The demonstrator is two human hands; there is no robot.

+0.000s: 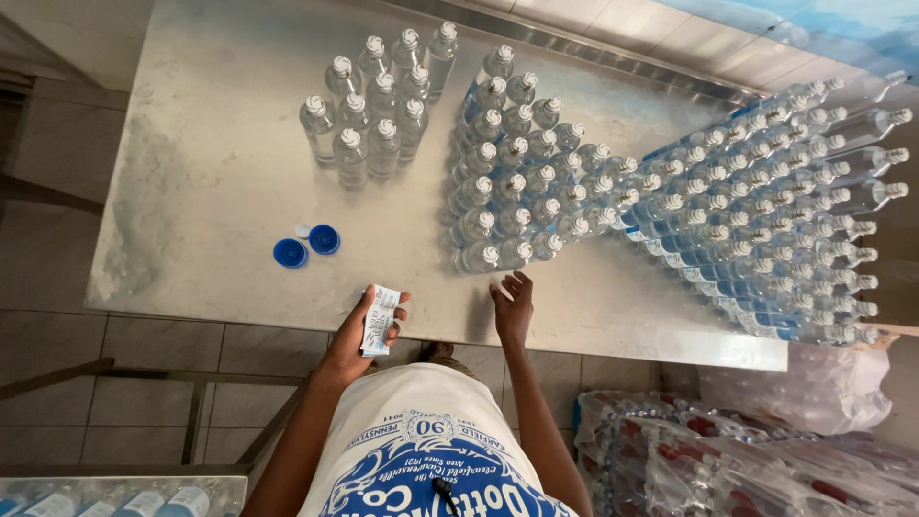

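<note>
Dozens of clear capped bottles stand on the steel bench [220,182], and most of them form one big block [766,211] that runs from the bench's right end toward its middle, blue-labelled and packed cap to cap. A second, narrower block [512,163] runs from the far edge down to near the front edge; its nearest bottles [503,255] stand just beyond the right hand [512,306]. That hand rests open at the front edge, fingers spread and pointing at those bottles, holding nothing, so it is the nearer hand to them; the bottles are upright, their long axes vertical. A small cluster [375,105] of about a dozen bottles without labels stands apart toward the far left. Two blue caps [306,246] lie flat near the front left, a small white piece touching between them. The left hand [369,330] is closed on a stack of labels [380,321], held upright just off the front edge, beside the right hand. Below the bench at right lie shrink-wrapped packs [728,460], with more bottles visible inside the film.
</note>
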